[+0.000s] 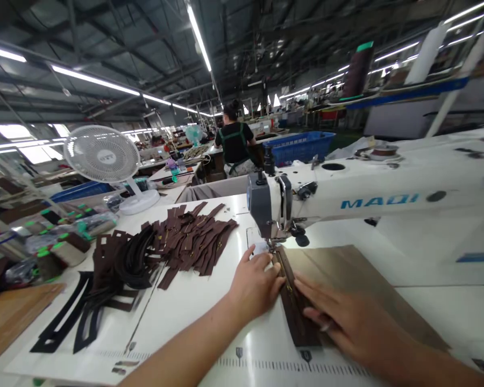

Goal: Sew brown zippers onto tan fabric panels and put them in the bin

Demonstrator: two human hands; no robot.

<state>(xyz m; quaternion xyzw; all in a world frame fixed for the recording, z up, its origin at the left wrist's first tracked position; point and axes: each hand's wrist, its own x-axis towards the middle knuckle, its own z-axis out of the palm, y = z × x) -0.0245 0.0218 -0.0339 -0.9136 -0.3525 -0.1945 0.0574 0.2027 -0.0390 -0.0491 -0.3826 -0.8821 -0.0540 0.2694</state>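
In the head view, the left hand (255, 284), fingers bent and spread, presses a long dark-brown fabric strip with a brass-toned zip (299, 325), which runs to the metal presser foot (271, 245) just beyond. The right hand (349, 317) lies open along the strip's right edge, partly over a flat tan sheet (342, 266), I'd guess to steady it; loosely heaped brown zippered strips (197, 236) lie left of the left hand, presumably for easy reach.

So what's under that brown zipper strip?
The brown zipper strip lies over the white sewing-machine table. Whether the tan sheet reaches underneath can't be seen; the strip covers that.
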